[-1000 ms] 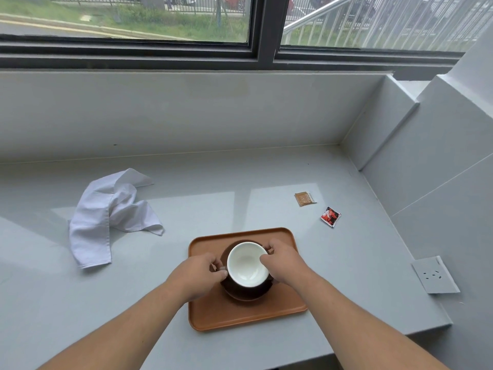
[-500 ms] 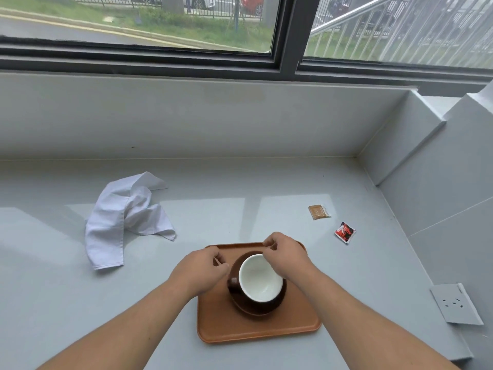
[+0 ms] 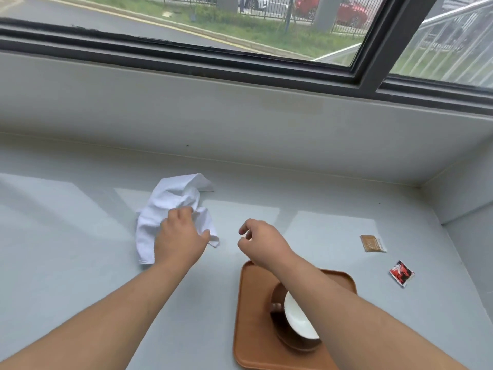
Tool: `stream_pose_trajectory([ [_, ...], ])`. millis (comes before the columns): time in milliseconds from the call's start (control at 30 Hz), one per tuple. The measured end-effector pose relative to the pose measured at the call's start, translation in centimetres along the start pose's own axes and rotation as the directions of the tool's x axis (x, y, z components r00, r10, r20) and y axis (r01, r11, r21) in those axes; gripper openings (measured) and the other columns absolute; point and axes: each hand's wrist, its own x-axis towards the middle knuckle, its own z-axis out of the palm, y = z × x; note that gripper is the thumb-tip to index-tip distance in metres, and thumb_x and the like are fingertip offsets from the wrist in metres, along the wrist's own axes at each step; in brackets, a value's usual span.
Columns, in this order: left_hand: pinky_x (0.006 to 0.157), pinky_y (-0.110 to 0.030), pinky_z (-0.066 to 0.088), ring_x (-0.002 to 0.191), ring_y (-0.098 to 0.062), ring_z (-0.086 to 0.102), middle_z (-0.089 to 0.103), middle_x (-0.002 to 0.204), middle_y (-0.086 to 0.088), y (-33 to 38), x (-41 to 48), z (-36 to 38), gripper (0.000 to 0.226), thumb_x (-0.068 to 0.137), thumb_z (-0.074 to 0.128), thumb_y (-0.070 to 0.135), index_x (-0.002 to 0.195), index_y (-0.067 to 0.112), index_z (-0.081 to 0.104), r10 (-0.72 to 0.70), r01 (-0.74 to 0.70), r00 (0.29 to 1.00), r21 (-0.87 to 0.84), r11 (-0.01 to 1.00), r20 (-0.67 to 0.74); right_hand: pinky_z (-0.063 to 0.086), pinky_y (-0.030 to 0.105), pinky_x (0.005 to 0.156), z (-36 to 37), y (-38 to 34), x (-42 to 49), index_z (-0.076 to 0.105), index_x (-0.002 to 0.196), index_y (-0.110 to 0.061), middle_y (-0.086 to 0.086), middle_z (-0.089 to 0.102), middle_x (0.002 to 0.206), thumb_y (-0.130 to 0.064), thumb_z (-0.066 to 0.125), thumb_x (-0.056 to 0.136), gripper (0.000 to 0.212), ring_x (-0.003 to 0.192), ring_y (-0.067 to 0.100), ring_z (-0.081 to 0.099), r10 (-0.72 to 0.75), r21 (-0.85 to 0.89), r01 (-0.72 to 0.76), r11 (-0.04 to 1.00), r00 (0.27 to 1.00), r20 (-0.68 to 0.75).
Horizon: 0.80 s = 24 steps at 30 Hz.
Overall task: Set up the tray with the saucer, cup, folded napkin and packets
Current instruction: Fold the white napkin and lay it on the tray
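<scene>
A crumpled white napkin (image 3: pixel 170 196) lies on the grey counter, left of centre. My left hand (image 3: pixel 178 236) rests on its right part, fingers down on the cloth and thumb spread wide. My right hand (image 3: pixel 261 241) hovers a little to the right, above the counter, fingers loosely curled around nothing. The orange-brown tray (image 3: pixel 253 316) sits near the front edge. On it stands a dark brown saucer (image 3: pixel 282 335) with a cup (image 3: pixel 296 319), white inside, partly hidden by my right forearm. A brown packet (image 3: pixel 372 243) and a red packet (image 3: pixel 401 273) lie on the counter right of the tray.
The grey counter (image 3: pixel 66 249) runs back to a low wall under a window. A grey side wall (image 3: pixel 469 236) closes it off on the right, just beyond the packets.
Both hands have left the cup and saucer on the tray. My left hand went forward and left onto the napkin. My right hand rose off the tray toward the middle of the counter.
</scene>
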Motion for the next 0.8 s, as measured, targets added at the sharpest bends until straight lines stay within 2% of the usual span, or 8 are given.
stream_pose_trajectory([
  [100,0.087,-0.047,0.050,0.117,-0.039,0.053,0.052,0.134,-0.013,-2.3,2.5,-0.9,0.062,0.083,0.074,0.042,0.137,0.018,0.054,-0.014,0.018,0.999,0.114,0.993,-0.038,0.051,0.032,0.071,1.2,-2.0,1.6,0.064,0.113,-0.031,-0.010,0.060,0.105,-0.031,0.052,0.084,0.031,0.095,0.014,0.058,-0.045,-0.032,0.046,0.998,0.998,0.033],
  [233,0.088,-0.043,0.048,0.122,-0.035,0.046,0.046,0.143,-0.009,-4.7,5.0,-1.2,0.053,0.086,0.065,0.050,0.136,0.038,0.055,-0.018,0.003,0.998,0.251,0.968,0.055,0.049,0.033,0.070,2.1,-4.0,3.4,0.063,0.115,-0.030,-0.007,0.060,0.109,-0.033,0.051,0.086,0.032,0.099,0.016,0.057,-0.105,-0.064,0.108,0.992,0.993,0.057],
  [333,0.092,-0.042,0.048,0.123,-0.032,0.046,0.044,0.146,-0.004,-5.5,6.3,-1.3,0.052,0.085,0.062,0.048,0.137,0.046,0.054,-0.005,-0.030,0.983,0.185,0.982,0.185,0.048,0.032,0.070,2.3,-5.1,4.6,0.064,0.116,-0.029,-0.005,0.060,0.110,-0.031,0.053,0.087,0.031,0.098,0.017,0.057,-0.125,-0.075,0.129,0.989,0.990,0.060],
  [400,0.089,-0.041,0.050,0.119,-0.031,0.049,0.047,0.142,-0.001,-5.8,6.7,-1.5,0.049,0.082,0.063,0.048,0.131,0.048,0.056,0.026,-0.054,0.975,0.122,0.991,0.221,0.048,0.033,0.071,2.4,-5.8,5.3,0.064,0.116,-0.028,-0.004,0.060,0.111,-0.030,0.054,0.088,0.030,0.099,0.017,0.056,-0.137,-0.089,0.142,0.986,0.989,0.059],
  [533,0.087,-0.038,0.051,0.119,-0.028,0.050,0.052,0.131,0.002,-6.2,7.1,-1.8,0.047,0.081,0.061,0.054,0.127,0.045,0.059,0.061,-0.121,0.961,0.209,0.970,0.270,0.051,0.034,0.075,2.7,-7.1,6.7,0.064,0.117,-0.028,-0.003,0.061,0.111,-0.028,0.054,0.088,0.030,0.101,0.019,0.057,-0.148,-0.122,0.155,0.980,0.987,0.060],
  [600,0.086,-0.038,0.051,0.117,-0.027,0.052,0.055,0.126,0.004,-6.6,7.1,-2.0,0.048,0.082,0.061,0.052,0.128,0.038,0.059,0.084,-0.150,0.956,0.225,0.963,0.280,0.053,0.035,0.078,3.2,-7.9,7.4,0.065,0.118,-0.028,-0.002,0.062,0.113,-0.027,0.054,0.088,0.032,0.102,0.020,0.058,-0.152,-0.134,0.160,0.978,0.986,0.067],
  [667,0.079,-0.037,0.050,0.112,-0.025,0.055,0.058,0.118,0.005,-7.1,7.2,-2.0,0.041,0.082,0.060,0.047,0.119,0.030,0.061,0.121,-0.182,0.955,0.215,0.960,0.269,0.053,0.035,0.081,3.9,-8.8,8.4,0.065,0.121,-0.028,-0.001,0.063,0.118,-0.025,0.054,0.088,0.035,0.106,0.021,0.059,-0.170,-0.157,0.180,0.971,0.982,0.076],
  [800,0.068,-0.034,0.046,0.100,-0.021,0.060,0.063,0.105,0.009,-8.0,7.1,-2.2,0.031,0.084,0.055,0.037,0.113,0.029,0.062,0.192,-0.232,0.956,0.173,0.957,0.220,0.049,0.036,0.079,5.9,-10.7,10.2,0.059,0.128,-0.025,0.003,0.062,0.123,-0.017,0.054,0.088,0.041,0.116,0.025,0.054,-0.314,-0.249,0.313,0.916,0.949,0.037],
])
